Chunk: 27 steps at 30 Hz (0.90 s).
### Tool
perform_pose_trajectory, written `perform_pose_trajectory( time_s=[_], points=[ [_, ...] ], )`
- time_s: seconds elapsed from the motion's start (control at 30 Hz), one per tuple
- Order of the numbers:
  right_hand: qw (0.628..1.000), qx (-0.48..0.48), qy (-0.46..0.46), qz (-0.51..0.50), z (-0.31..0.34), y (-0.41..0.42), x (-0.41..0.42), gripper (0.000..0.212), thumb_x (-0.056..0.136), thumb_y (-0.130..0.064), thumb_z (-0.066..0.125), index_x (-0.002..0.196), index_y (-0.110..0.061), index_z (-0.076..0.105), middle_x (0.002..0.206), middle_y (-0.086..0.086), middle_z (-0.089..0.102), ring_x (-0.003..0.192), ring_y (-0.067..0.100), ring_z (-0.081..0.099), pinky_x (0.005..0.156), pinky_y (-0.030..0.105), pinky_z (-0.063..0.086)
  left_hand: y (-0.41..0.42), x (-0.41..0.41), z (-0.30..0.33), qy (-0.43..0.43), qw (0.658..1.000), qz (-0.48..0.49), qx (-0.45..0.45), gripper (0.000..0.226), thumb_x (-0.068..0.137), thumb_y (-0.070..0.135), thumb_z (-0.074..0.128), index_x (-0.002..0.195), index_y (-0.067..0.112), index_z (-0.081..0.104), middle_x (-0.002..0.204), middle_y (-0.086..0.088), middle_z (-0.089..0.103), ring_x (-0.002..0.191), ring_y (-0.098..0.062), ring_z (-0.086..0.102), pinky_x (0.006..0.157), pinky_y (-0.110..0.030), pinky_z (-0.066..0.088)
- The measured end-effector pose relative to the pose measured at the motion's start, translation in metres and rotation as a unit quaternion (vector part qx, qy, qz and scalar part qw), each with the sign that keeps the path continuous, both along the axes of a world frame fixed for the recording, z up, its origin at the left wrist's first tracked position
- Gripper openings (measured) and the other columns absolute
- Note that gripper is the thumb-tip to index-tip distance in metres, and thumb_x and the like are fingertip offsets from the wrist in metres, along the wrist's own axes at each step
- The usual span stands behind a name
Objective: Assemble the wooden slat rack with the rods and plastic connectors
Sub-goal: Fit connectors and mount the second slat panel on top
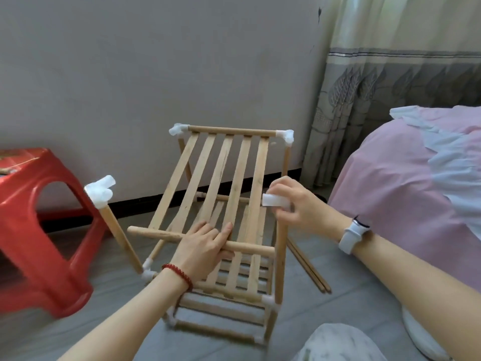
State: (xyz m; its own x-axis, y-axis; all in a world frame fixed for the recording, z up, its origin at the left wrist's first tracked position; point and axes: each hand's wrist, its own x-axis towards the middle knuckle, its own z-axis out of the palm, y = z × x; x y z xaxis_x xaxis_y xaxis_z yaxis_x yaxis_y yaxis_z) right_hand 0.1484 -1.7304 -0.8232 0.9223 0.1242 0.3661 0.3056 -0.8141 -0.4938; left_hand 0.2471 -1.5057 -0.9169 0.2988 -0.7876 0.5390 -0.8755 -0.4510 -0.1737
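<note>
Pale, unpainted matt wood with visible grain: slats and rods. White, slightly translucent smooth plastic: connectors. Glossy red moulded plastic: stool. Soft pink cloth: bedcover. Matt grey tiles: floor.

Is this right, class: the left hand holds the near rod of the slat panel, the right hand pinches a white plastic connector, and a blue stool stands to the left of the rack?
One detail is wrong: in the head view the stool is red, not blue. The left hand does hold the near rod of the slat panel, and the right hand pinches a white plastic connector.
</note>
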Motion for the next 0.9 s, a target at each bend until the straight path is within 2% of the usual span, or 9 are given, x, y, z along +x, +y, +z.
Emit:
perform_pose_trajectory(
  time_s=[0.1,0.27,0.4,0.47,0.53,0.63,0.73,0.83,0.9],
  points=[
    [1.000,0.011,0.013,-0.019,0.004,-0.021,0.004,0.026,0.090,-0.005,0.055,0.113,-0.017,0.057,0.118,-0.008,0.039,0.107,0.006,0.045,0.093,0.016,0.040,-0.006,-0.006,0.015,0.037,0.998,0.030,-0.052,0.043,0.087,0.042,0.041,0.108,0.015,0.067,0.067,0.007,0.064,0.060,-0.011,0.063,0.079,-0.044,0.055],
    [0.996,0.074,-0.002,-0.056,-0.002,-0.035,0.016,0.024,0.091,0.000,0.052,0.109,-0.014,0.060,0.126,-0.006,0.038,0.118,0.011,0.043,0.102,0.027,0.041,-0.021,-0.004,0.059,0.060,0.989,0.065,-0.117,0.040,0.085,0.048,0.040,0.101,0.027,0.070,0.060,0.010,0.062,0.053,-0.008,0.059,0.067,-0.030,0.047],
    [0.992,0.114,0.012,-0.052,-0.001,-0.037,0.017,0.015,0.092,-0.010,0.052,0.099,-0.022,0.058,0.120,-0.011,0.038,0.110,0.006,0.044,0.092,0.012,0.035,-0.032,-0.008,0.082,0.077,0.986,0.075,-0.126,0.030,0.085,0.047,0.050,0.101,0.033,0.070,0.059,0.011,0.062,0.053,-0.008,0.056,0.070,-0.026,0.039],
    [0.982,0.186,0.017,-0.040,0.000,-0.033,0.017,0.016,0.093,-0.022,0.044,0.091,-0.024,0.060,0.114,-0.014,0.040,0.094,0.010,0.054,0.083,0.013,0.043,-0.032,-0.009,0.083,0.093,0.983,0.079,-0.134,0.027,0.086,0.047,0.052,0.102,0.034,0.070,0.062,0.012,0.063,0.055,-0.006,0.053,0.071,-0.026,0.036],
    [0.976,0.213,-0.005,-0.051,-0.001,-0.031,0.016,0.025,0.096,-0.025,0.037,0.085,-0.021,0.059,0.109,-0.016,0.042,0.080,0.011,0.056,0.074,0.015,0.046,-0.030,-0.008,0.085,0.101,0.979,0.088,-0.152,0.029,0.084,0.049,0.049,0.099,0.034,0.070,0.062,0.012,0.062,0.054,-0.006,0.051,0.071,-0.026,0.036],
    [0.978,0.189,-0.047,-0.072,-0.003,-0.033,0.013,0.029,0.101,-0.011,0.035,0.082,-0.016,0.056,0.105,-0.015,0.043,0.077,0.012,0.055,0.068,0.013,0.046,-0.031,-0.007,0.088,0.122,0.976,0.092,-0.154,0.033,0.083,0.050,0.045,0.097,0.034,0.071,0.062,0.011,0.063,0.055,-0.007,0.051,0.071,-0.026,0.035],
    [0.982,0.167,-0.057,-0.067,-0.005,-0.034,0.011,0.027,0.100,-0.009,0.036,0.083,-0.015,0.056,0.103,-0.014,0.044,0.077,0.010,0.053,0.067,0.012,0.045,-0.034,-0.010,0.088,0.117,0.976,0.086,-0.160,0.032,0.082,0.049,0.047,0.096,0.033,0.072,0.060,0.012,0.062,0.053,-0.006,0.048,0.069,-0.025,0.035],
    [0.984,0.154,-0.064,-0.069,-0.005,-0.031,0.012,0.030,0.099,-0.016,0.036,0.076,-0.021,0.055,0.101,-0.015,0.044,0.078,0.007,0.052,0.069,0.010,0.042,-0.035,-0.014,0.089,0.125,0.974,0.096,-0.164,0.035,0.081,0.051,0.046,0.097,0.033,0.072,0.062,0.011,0.063,0.055,-0.008,0.051,0.070,-0.026,0.036],
    [0.986,0.137,-0.060,-0.067,-0.008,-0.034,0.012,0.029,0.095,-0.025,0.035,0.078,-0.017,0.057,0.101,-0.014,0.045,0.076,0.004,0.051,0.072,0.011,0.040,-0.036,-0.016,0.090,0.135,0.973,0.096,-0.162,0.038,0.081,0.052,0.044,0.099,0.033,0.072,0.064,0.011,0.064,0.057,-0.007,0.049,0.071,-0.026,0.036]
  ],
)
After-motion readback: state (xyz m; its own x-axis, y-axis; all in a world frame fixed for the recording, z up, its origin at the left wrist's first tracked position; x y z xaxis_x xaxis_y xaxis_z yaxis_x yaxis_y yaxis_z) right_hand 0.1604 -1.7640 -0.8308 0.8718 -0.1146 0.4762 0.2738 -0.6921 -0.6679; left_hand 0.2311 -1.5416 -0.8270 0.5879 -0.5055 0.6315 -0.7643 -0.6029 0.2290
